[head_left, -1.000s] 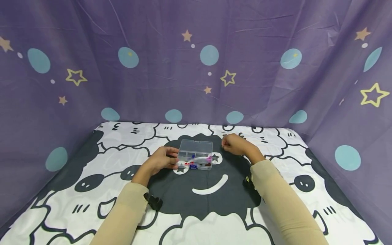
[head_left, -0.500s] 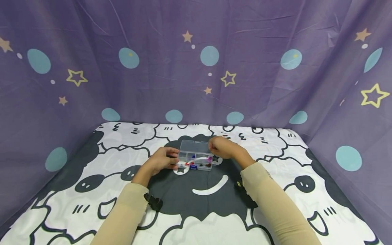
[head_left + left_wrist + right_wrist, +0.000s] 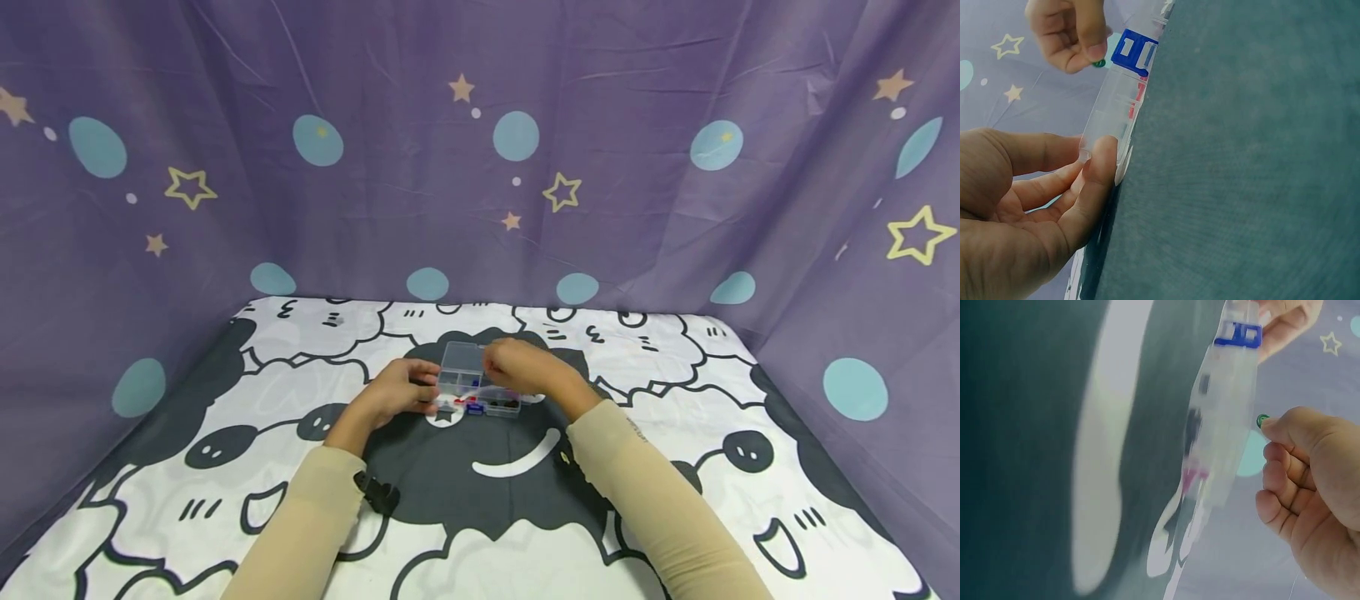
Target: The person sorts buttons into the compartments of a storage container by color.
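A clear plastic compartment box (image 3: 450,383) sits on the dark part of the cloth, its transparent lid (image 3: 462,357) raised at the back. My left hand (image 3: 393,390) grips the box's left end between thumb and fingers. Over the right half of the box, my right hand (image 3: 521,367) pinches a small round green piece (image 3: 1262,421) between thumb and forefinger. That hand hides part of the lid and the right compartments. A blue latch (image 3: 1135,53) is on the box's front side. Small red, blue, dark and pink pieces (image 3: 1194,479) show inside.
A cloth (image 3: 510,567) printed with cartoon sheep covers the surface under the box. Behind it and at both sides hangs a purple curtain (image 3: 375,233) with stars and blue spots.
My right hand has moved left from beside the box to over its right half, covering part of the lid. The left hand has stayed on the box's left end.
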